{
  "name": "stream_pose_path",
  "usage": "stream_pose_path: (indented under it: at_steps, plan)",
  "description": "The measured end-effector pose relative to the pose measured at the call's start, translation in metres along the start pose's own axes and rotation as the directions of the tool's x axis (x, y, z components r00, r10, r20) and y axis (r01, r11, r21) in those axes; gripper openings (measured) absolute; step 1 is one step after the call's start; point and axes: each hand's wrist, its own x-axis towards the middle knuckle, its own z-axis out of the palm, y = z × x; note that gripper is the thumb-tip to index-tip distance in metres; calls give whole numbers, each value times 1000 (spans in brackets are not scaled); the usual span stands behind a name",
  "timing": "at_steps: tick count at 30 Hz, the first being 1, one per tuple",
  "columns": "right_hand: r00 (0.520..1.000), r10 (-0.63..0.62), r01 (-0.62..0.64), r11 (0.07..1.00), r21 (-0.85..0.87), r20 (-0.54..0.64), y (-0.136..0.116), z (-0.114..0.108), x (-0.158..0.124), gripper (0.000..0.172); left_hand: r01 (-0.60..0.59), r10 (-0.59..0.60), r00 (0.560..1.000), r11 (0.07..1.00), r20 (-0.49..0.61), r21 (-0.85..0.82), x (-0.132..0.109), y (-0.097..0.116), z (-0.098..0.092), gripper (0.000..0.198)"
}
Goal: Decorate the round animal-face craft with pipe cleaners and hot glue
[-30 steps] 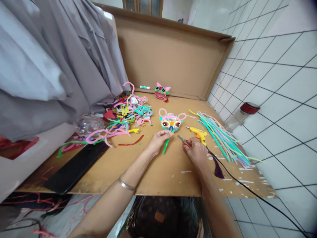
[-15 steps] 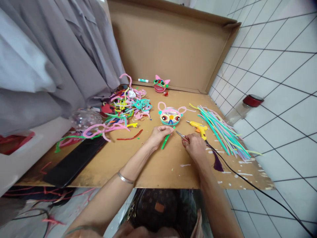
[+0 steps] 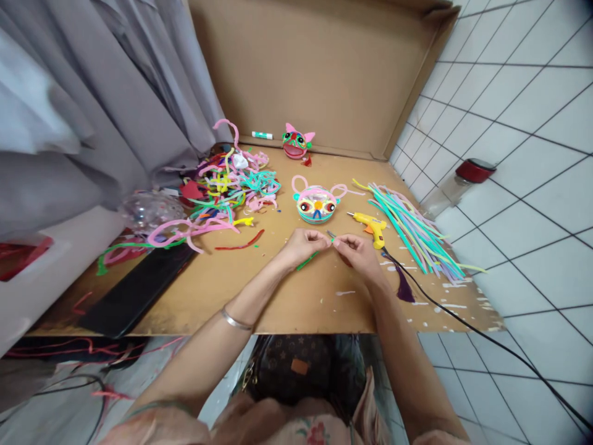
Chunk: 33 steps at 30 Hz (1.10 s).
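Note:
My left hand pinches a green pipe cleaner near its upper end; the stem slants down to the left over the cardboard table. My right hand holds small scissors whose metal tips point at the pipe cleaner's end, right by my left fingertips. Both hands meet just in front of a round pipe-cleaner animal face with pink ears.
A yellow glue gun with a black cord lies right of my hands. A bundle of pastel pipe cleaners lies farther right, a tangled colourful heap to the left. A second small face and a marker stand by the cardboard back wall. A red-lidded jar sits on the tiles.
My hands have come together: the right hand moved left with the scissors to the end of the green pipe cleaner held by my left hand. The view tilted downward.

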Motion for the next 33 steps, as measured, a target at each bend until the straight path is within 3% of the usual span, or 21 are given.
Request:
stream_pose_path:
  at_steps: [5,8,11,13,18,23,27,33]
  plan:
    - [994,106,-106,994,-20,-6,-1,2,3,16,-19,14,998,996,62,82,1,-6,0,13]
    - [988,150,-148,987,57,-29,3,2,5,12,14,-18,993,999,116,35,2,-4,-1,20]
    - [992,112,-99,976,196,-57,4,-1,7,13,50,-34,989,993,146,-106,3,1,-5,36]
    - [989,59,-26,973,230,-137,4,-4,8,12,54,-30,989,985,146,-164,3,4,-8,45]
    - [954,53,7,980,201,-294,3,-8,10,10,21,-3,986,994,165,-107,0,9,-9,48]
    - [949,61,18,970,244,-310,4,-5,10,13,-32,34,986,999,160,-19,-3,10,-9,42]
    - [957,67,22,952,304,-281,4,-4,9,12,-69,68,986,998,154,1,-4,12,-10,48]
    - [942,66,62,930,362,-330,7,-11,13,12,13,13,989,985,149,-170,-1,13,-16,56]
